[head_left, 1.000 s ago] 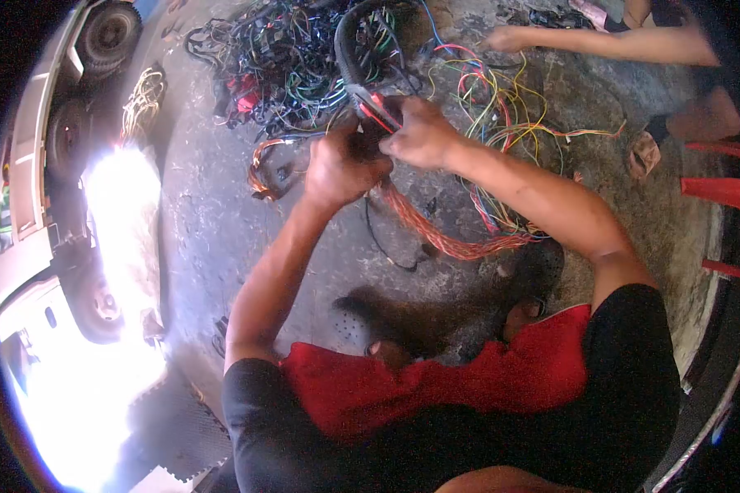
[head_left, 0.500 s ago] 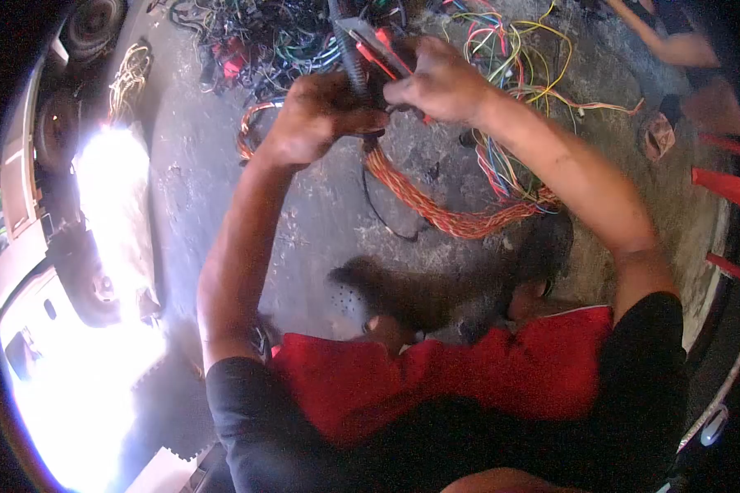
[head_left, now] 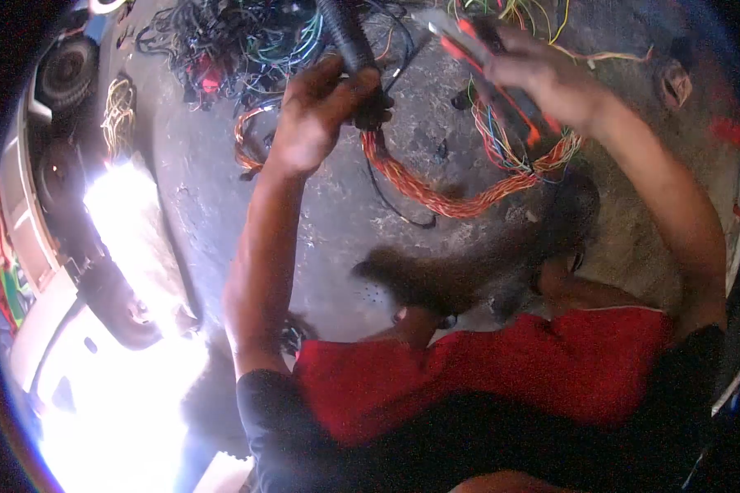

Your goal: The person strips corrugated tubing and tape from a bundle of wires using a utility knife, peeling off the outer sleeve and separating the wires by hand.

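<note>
My left hand (head_left: 325, 111) is closed around the lower end of a black corrugated conduit (head_left: 347, 34), at the top centre. Below that grip, a thick bundle of orange-red and white wires (head_left: 436, 202) emerges and curves right along the floor. To the right, my right hand (head_left: 555, 86) is closed on a red-and-black hand tool (head_left: 469, 49) with a pale metal tip pointing up-left. Motion blurs the tool, so its exact kind is unclear. It is apart from the conduit. Thin multicoloured wires (head_left: 495, 135) lie beneath my right hand.
A tangle of black and green wires (head_left: 230, 45) covers the floor at upper left. A pale wire coil (head_left: 119, 115) lies farther left, near wheels (head_left: 68, 68) and a glaringly bright patch. A thin black cable (head_left: 399, 215) lies on the floor (head_left: 329, 238).
My right hand has pulled away from the conduit to the right with the tool. My left hand still grips the conduit. The camera view has shifted slightly.
</note>
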Available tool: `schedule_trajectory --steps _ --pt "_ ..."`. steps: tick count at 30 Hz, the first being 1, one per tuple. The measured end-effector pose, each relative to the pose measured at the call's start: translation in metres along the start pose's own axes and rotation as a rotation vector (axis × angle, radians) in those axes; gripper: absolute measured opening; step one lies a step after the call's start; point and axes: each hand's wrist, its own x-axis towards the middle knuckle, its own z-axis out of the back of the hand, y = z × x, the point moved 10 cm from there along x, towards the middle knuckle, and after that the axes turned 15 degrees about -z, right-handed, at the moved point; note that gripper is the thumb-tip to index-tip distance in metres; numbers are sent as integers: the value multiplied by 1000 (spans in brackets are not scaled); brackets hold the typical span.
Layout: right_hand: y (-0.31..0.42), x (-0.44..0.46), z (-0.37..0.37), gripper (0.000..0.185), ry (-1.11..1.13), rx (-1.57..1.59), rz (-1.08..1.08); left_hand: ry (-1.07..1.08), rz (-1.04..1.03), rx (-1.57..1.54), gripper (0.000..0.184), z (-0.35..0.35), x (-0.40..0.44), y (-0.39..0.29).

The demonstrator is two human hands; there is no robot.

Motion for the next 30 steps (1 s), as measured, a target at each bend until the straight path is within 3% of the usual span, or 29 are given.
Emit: schedule_trajectory --steps 1,2,4,8,10,14,18,23,25,30 --pt "7 -15 4 39 -212 -186 115 11 -92 109 22 2 9 -1" --pt "32 -48 -12 41 -451 -589 647 49 -68 135 22 -2 13 4" --pt "-2 -24 -21 41 -113 -226 131 -13 21 362 23 -2 21 2" --pt "-23 -37 -44 35 -143 -101 244 -90 38 376 30 -26 37 -19" --pt "-15 -55 -36 34 -343 60 408 -35 88 429 32 -37 38 -20" --pt "-31 -64 -43 37 -232 141 245 -17 98 390 35 -59 37 -21" --pt "-50 -77 -43 37 -405 12 278 20 56 448 37 -84 41 -36" --pt "-55 -83 -46 41 -414 215 331 90 21 526 37 -92 41 -36" --pt "-52 -88 -43 39 -455 205 299 -25 -12 367 38 -89 43 -38" --pt "-42 -94 -25 38 -485 192 246 116 -88 349 37 -86 48 -42"
